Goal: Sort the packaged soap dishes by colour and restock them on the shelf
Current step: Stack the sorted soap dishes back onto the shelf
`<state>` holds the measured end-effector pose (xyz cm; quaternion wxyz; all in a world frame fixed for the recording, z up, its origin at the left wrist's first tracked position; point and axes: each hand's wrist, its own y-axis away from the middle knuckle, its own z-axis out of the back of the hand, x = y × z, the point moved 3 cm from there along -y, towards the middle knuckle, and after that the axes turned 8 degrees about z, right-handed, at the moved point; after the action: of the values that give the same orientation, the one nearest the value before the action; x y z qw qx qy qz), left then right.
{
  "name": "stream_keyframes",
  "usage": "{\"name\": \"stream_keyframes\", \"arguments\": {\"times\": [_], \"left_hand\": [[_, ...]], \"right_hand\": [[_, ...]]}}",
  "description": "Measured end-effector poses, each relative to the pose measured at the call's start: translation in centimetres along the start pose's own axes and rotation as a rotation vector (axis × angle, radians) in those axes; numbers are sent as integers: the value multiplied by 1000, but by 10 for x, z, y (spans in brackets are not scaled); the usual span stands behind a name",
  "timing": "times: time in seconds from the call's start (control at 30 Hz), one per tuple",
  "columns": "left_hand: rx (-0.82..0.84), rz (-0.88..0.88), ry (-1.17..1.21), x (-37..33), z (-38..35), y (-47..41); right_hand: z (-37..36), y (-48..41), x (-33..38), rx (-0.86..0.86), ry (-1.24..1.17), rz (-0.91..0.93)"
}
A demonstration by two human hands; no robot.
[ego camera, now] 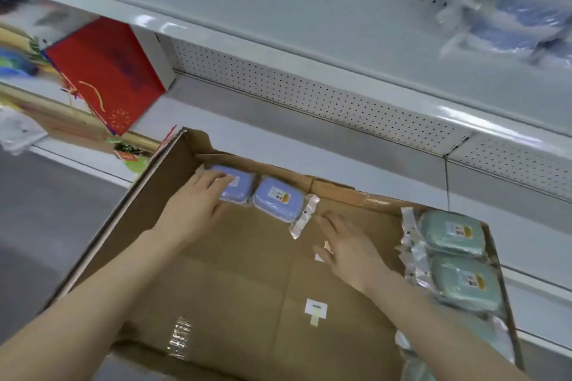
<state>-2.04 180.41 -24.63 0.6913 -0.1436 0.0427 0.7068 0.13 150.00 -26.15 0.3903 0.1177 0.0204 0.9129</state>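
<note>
While our left hand [198, 199] rests straight fingers [216, 179] on it, the blue soap dish [240, 190] lies lengthwise along the carton [334, 189] wall. Our right hand [351, 246] spreads flat.

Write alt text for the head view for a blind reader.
A left hand rests on one of two blue packaged soap dishes in a cardboard box. The right hand, fingers spread, is over the box floor; green dishes line its right wall.

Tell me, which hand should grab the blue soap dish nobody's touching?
The right hand: it is free and open beside that blue dish. The left hand rests on the other blue dish.
</note>
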Motion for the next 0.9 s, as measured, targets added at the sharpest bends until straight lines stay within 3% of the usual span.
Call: {"name": "stream_keyframes", "arguments": {"times": [0.1, 0.23, 0.43, 0.6, 0.83, 0.9], "left_hand": [[162, 71, -35, 34, -34, 5], [261, 124, -23, 51, -65, -10], [328, 28, -68, 64, -106, -47], [437, 76, -214, 64, -134, -75], [348, 101, -288, 56, -149, -77], [409, 119, -314, 44, -147, -65]], "right_hand": [[-29, -38, 2, 134, -6, -50], [-41, -100, 2, 149, -19, -91], [-78, -160, -2, 204, 8, -184], [-98, -147, -4, 219, 3, -205], [-113, -76, 1, 203, -50, -239], [-116, -61, 0, 207, -61, -271]]}}
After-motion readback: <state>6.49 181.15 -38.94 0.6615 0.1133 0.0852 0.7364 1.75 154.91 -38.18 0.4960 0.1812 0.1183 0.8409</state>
